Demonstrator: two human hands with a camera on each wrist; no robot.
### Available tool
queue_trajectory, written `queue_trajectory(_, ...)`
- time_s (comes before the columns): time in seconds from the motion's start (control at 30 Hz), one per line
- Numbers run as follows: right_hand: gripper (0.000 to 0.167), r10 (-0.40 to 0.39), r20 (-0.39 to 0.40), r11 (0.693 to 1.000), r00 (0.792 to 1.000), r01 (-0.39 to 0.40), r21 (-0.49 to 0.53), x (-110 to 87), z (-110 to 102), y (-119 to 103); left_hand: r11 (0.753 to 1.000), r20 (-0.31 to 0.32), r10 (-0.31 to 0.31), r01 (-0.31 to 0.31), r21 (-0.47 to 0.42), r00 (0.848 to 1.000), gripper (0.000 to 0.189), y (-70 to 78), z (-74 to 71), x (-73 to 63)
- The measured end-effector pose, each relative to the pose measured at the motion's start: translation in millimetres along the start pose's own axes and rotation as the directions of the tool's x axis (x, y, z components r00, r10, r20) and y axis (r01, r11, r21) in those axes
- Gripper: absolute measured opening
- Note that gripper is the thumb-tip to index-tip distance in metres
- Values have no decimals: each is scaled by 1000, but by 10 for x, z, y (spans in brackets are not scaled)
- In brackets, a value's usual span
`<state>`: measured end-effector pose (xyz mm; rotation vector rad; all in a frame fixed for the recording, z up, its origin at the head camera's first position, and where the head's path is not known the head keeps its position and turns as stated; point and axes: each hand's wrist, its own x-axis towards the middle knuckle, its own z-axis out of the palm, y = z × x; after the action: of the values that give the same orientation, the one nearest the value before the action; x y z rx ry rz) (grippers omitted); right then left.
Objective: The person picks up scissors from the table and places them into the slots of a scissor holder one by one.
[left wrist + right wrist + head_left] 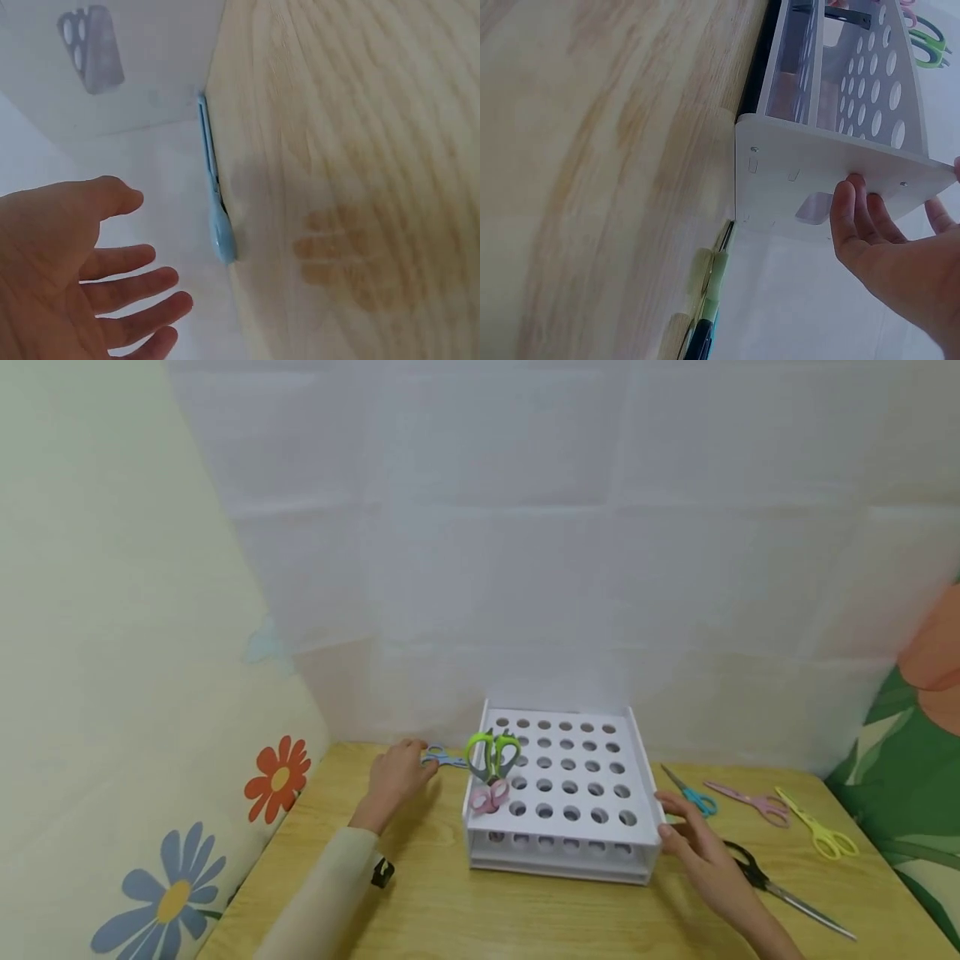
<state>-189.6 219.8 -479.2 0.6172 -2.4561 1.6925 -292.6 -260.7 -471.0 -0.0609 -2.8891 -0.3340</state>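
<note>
In the head view, the left hand [401, 775] lies at the handle end of the light blue scissors [445, 757], its fingers loosely extended. The scissors rest on the table [420, 893], their far end reaching the left side of the white rack [557, 799]; whether a fingertip touches the handle is hard to judge here, as the hand partly covers it. Green scissors [497, 746] and pink scissors [490, 797] stand handles up at the rack's left side. The right hand [701, 856] is at the rack's right wall, partly covering the handle of the black scissors [759, 877].

In the left wrist view, the left hand's fingers are spread and unclosed, a gap between them and the light blue scissors, which lie along the table's edge. The wrist is cut off by the frame.

In the right wrist view, bent fingers rest against the rack's outer side wall, beside its cutout. One digit is cropped at the frame's edge, so I cannot tell whether the hand pinches the rim. Overlapping scissors below are hard to separate.
</note>
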Motion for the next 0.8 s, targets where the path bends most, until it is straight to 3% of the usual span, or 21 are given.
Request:
queue_trajectory(0.2,44,-7,-4,1000,1000,7,12,-12,20,27,998,127,-56,57,-5,990,45,-41,36,97)
queue_trajectory(0.43,44,-16,-51,1000,999,16,-6,-9,25,2,986,257,-111,138,-90,960,45,-46,57,256)
queue_trajectory(0.63,43,-1,-46,1000,999,1,1,-1,21,19,986,273,-134,155,-56,952,30,-67,140,373)
queue_trajectory(0.8,43,-14,-37,999,999,15,30,5,51,33,976,217,-153,182,-122,964,31,-61,194,353)
